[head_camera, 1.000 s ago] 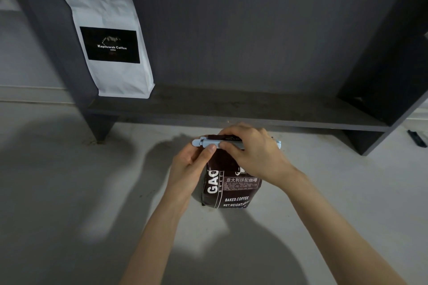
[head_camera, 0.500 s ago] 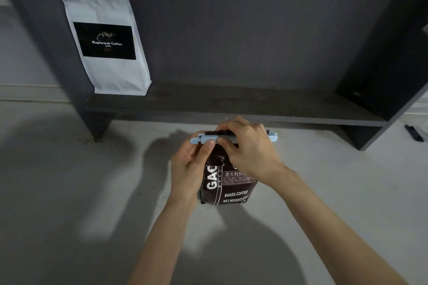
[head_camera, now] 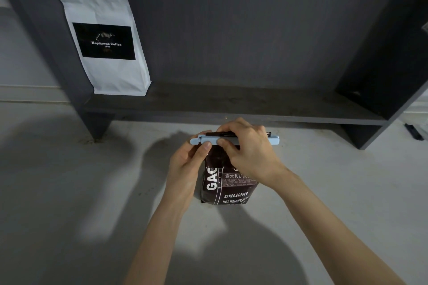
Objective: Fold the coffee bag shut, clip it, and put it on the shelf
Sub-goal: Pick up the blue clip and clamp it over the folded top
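Dim indoor scene, lit from above and behind the wearer. The pale grey concrete floor (head_camera: 69,192) carries broad, soft-edged shadows of the head and both forearms, with brighter patches between them just left of and below the dark brown printed coffee bag (head_camera: 228,183). The dark grey wooden shelf unit (head_camera: 231,109) behind the bag reads almost black, its grain faint. The white paper coffee bag (head_camera: 104,37) on the shelf is the brightest surface, without glare. Focus is sharp at the brown bag's lettering; wide-angle distortion bends the shelf uprights outward towards the frame corners.
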Demonstrator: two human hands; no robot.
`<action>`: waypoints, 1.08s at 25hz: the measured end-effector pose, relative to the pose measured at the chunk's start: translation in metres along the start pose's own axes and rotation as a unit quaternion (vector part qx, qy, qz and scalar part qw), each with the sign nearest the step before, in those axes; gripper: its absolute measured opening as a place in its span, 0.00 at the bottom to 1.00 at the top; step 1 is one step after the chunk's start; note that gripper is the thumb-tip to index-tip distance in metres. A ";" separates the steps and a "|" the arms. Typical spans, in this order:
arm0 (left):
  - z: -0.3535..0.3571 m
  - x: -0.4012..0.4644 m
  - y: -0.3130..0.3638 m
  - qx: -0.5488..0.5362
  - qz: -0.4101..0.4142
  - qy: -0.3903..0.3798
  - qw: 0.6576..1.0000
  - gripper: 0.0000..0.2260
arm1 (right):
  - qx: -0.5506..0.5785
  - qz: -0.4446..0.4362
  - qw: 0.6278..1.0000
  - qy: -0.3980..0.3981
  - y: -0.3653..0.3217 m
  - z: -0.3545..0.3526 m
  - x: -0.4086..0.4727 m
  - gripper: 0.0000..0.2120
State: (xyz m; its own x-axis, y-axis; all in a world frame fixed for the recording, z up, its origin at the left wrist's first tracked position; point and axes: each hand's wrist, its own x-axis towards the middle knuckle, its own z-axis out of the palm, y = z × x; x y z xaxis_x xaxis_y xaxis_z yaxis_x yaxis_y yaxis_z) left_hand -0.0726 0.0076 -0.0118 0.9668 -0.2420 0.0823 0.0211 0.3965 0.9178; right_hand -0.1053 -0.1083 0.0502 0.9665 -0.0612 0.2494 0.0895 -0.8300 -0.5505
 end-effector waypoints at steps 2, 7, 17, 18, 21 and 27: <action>0.000 0.000 -0.001 -0.014 0.003 0.014 1.000 0.07 | 0.002 -0.001 1.000 0.001 0.000 0.001 0.000 0.09; 0.002 -0.003 0.000 -0.041 0.015 0.015 0.999 0.05 | 0.005 -0.005 1.000 0.004 0.000 0.001 -0.002 0.09; 0.001 -0.004 -0.001 -0.019 0.033 0.002 0.999 0.07 | -0.027 -0.011 0.999 0.019 0.005 0.005 -0.004 0.09; 0.000 -0.003 -0.002 -0.017 0.032 0.002 0.999 0.08 | -0.029 -0.016 0.999 0.024 0.005 0.005 -0.004 0.09; -0.002 -0.002 -0.002 0.006 0.025 -0.001 1.000 0.06 | -0.023 -0.037 0.998 0.042 0.008 0.005 -0.007 0.13; -0.008 -0.001 0.001 0.075 0.039 -0.001 0.996 0.09 | 0.056 0.014 0.988 0.141 0.034 -0.023 -0.020 0.20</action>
State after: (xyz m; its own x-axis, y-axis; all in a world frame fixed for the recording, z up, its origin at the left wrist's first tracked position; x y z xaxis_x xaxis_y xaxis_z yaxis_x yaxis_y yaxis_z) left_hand -0.0717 0.0157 -0.0145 0.9637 -0.2169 0.1554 -0.0917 0.2776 0.9563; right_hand -0.1274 -0.1477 0.0450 0.8645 -0.2489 0.4366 0.1047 -0.7605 -0.6408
